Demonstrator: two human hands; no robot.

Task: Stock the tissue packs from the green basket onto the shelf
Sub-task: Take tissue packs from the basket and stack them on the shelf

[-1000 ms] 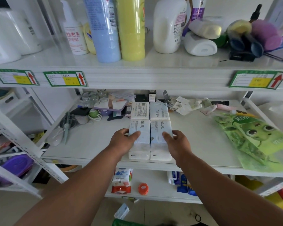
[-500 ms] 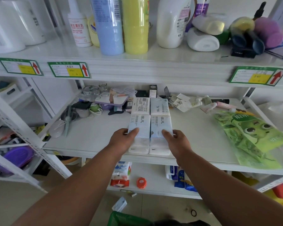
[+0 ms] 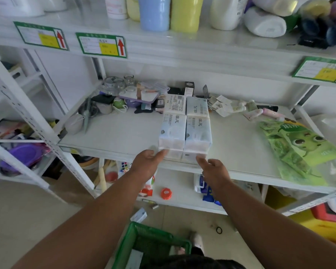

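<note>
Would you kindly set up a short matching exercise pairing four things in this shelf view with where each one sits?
Things:
1. tissue packs
2. green basket
3. green cartoon bag
4. blue bottle

Places:
A. on the floor, below the arms
B. top shelf, beside a yellow bottle
C. right side of the middle shelf
D. centre of the middle shelf, just ahead of both hands

Pairs: 1-D, 2-A, 3-C, 4-B
</note>
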